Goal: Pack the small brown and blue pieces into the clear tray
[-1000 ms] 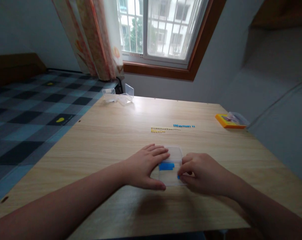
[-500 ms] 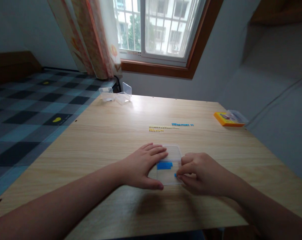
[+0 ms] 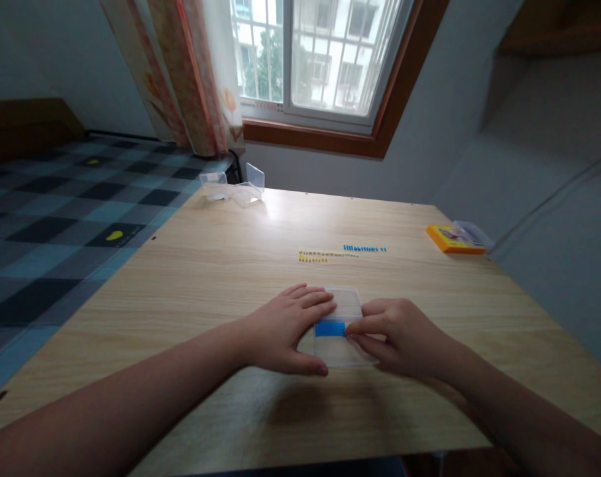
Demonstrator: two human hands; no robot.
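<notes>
A clear plastic box (image 3: 334, 353) lies opened out flat on the table near its front edge. In its nearer half, along the hinge side, sits a tight row of small blue pieces (image 3: 328, 328). My left hand (image 3: 283, 328) rests over the box's left side, fingers stretched and thumb apart. From the right, my right hand (image 3: 402, 338) reaches over the box with thumb and forefinger pinched at the right end of the row. A small blue piece appears to be between those fingertips, mostly hidden by them.
Beyond the box, small yellow pieces (image 3: 313, 259) and more blue pieces (image 3: 364, 248) lie in lines on the wooden table (image 3: 220, 265). Clear open cases (image 3: 248, 192) stand at the far left corner. At the right edge is an orange-yellow box (image 3: 454, 240). A checked bed (image 3: 46, 225) adjoins the left.
My right fingertips have moved up and left with a small blue piece, from the box's lower right to the row's right end. My left hand has stayed in place.
</notes>
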